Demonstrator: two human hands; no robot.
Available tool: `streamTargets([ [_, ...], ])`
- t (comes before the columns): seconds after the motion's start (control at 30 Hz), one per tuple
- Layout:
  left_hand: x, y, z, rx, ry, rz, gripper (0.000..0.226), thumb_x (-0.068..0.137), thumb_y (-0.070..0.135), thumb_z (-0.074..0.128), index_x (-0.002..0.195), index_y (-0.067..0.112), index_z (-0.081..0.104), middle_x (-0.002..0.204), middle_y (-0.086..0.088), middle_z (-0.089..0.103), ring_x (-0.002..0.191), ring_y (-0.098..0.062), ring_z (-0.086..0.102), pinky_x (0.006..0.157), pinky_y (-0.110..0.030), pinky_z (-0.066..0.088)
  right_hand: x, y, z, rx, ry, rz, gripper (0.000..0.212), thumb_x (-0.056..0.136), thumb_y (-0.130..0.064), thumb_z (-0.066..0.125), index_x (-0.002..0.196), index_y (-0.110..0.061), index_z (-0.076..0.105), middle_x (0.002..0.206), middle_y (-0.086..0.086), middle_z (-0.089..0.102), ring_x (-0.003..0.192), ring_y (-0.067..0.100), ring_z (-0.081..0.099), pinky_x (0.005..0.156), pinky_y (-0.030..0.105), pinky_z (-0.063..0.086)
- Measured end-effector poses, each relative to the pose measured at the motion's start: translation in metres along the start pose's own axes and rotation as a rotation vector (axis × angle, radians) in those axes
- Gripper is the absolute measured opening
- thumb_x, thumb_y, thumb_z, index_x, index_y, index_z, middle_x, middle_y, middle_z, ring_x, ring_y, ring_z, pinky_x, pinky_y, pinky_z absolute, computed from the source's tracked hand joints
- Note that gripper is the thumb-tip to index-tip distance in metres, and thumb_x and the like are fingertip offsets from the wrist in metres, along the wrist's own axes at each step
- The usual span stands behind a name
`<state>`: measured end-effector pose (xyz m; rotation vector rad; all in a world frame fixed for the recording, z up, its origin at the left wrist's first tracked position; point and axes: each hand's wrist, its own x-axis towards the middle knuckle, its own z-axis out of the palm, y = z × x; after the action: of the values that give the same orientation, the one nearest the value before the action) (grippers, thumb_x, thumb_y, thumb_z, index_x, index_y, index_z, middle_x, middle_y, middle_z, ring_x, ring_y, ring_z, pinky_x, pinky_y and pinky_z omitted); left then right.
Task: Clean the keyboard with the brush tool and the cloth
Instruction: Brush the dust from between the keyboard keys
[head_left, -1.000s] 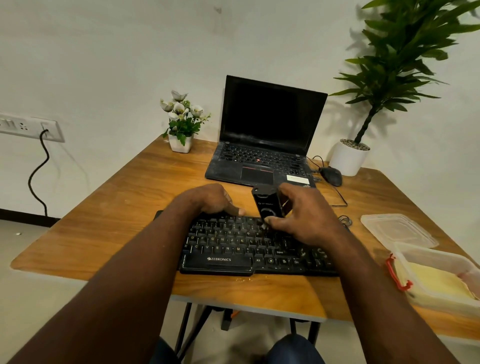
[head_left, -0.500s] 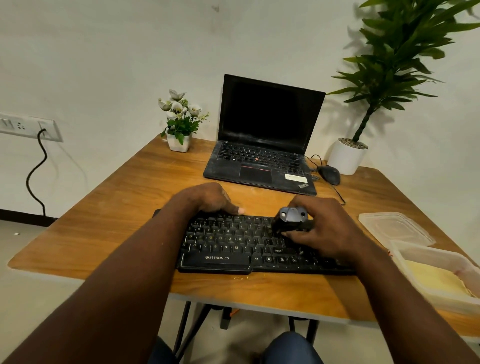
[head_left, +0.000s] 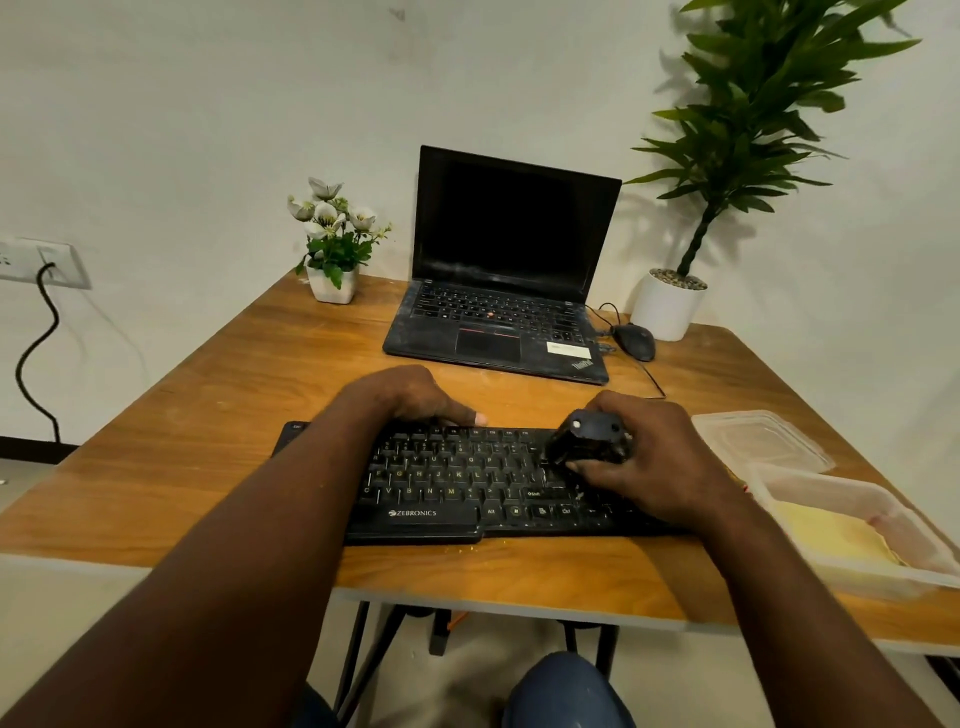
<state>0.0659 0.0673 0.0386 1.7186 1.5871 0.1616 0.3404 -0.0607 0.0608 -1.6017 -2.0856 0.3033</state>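
A black Zebronics keyboard lies across the wooden table near its front edge. My right hand grips a black brush tool and holds it down on the keys at the keyboard's right part; the bristles are hidden under the tool. My left hand rests on the keyboard's back edge, left of centre, fingers curled over the edge and thumb pointing right. A yellow cloth lies inside a clear plastic box at the right.
An open black laptop stands behind the keyboard, with a mouse and its cable to the right. A small flower pot, a tall potted plant and a clear box lid also sit on the table.
My right hand has carried the brush tool rightwards along the keyboard and tipped it over from upright onto the keys. The left hand has stayed at the back edge.
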Motion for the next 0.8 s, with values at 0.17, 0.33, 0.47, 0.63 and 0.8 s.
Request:
streamTargets([
  [0.17, 0.005, 0.007, 0.003, 0.053, 0.001, -0.018, 0.087, 0.061, 0.077, 0.080, 0.117, 0.012, 0.066, 0.121, -0.007, 0.063, 0.109, -0.027, 0.059, 0.093, -0.043, 0.047, -0.002, -0.005, -0.003, 0.059, 0.051, -0.020, 0.048, 0.076, -0.025, 0.090, 0.118, -0.033, 0.069, 0.107, -0.017, 0.070, 0.101, -0.004, 0.062, 0.084, 0.020, 0.051],
  [0.33, 0.007, 0.007, 0.006, 0.122, 0.036, -0.011, 0.104, 0.048, 0.086, 0.073, 0.119, 0.010, 0.066, 0.132, -0.012, 0.062, 0.112, -0.028, 0.057, 0.093, -0.042, 0.046, 0.007, -0.027, 0.011, -0.014, -0.028, -0.073, 0.048, 0.079, -0.027, 0.087, 0.122, -0.032, 0.067, 0.117, -0.018, 0.068, 0.105, -0.001, 0.059, 0.089, 0.021, 0.051],
  [0.47, 0.009, 0.005, 0.006, 0.118, 0.041, -0.010, 0.103, 0.044, 0.085, 0.074, 0.114, 0.010, 0.067, 0.120, -0.009, 0.062, 0.109, -0.028, 0.058, 0.094, -0.043, 0.047, 0.004, -0.022, -0.003, 0.139, -0.202, -0.036, 0.045, 0.077, -0.025, 0.089, 0.116, -0.034, 0.069, 0.111, -0.017, 0.072, 0.104, -0.003, 0.065, 0.088, 0.023, 0.055],
  [0.63, 0.010, 0.005, 0.007, 0.136, 0.045, -0.007, 0.100, 0.042, 0.086, 0.073, 0.107, 0.011, 0.069, 0.118, -0.009, 0.065, 0.109, -0.028, 0.060, 0.093, -0.044, 0.049, 0.006, -0.020, -0.001, 0.129, -0.107, -0.003, 0.051, 0.077, -0.027, 0.088, 0.123, -0.033, 0.067, 0.114, -0.013, 0.072, 0.104, 0.001, 0.066, 0.087, 0.025, 0.058],
  [0.8, 0.008, 0.006, 0.007, 0.127, 0.063, -0.002, 0.111, 0.041, 0.085, 0.070, 0.118, 0.005, 0.068, 0.126, -0.013, 0.065, 0.116, -0.031, 0.060, 0.100, -0.046, 0.049, 0.003, -0.015, -0.009, 0.204, -0.164, -0.018, 0.054, 0.076, -0.026, 0.089, 0.125, -0.034, 0.068, 0.115, -0.016, 0.073, 0.108, -0.002, 0.066, 0.095, 0.029, 0.057],
])
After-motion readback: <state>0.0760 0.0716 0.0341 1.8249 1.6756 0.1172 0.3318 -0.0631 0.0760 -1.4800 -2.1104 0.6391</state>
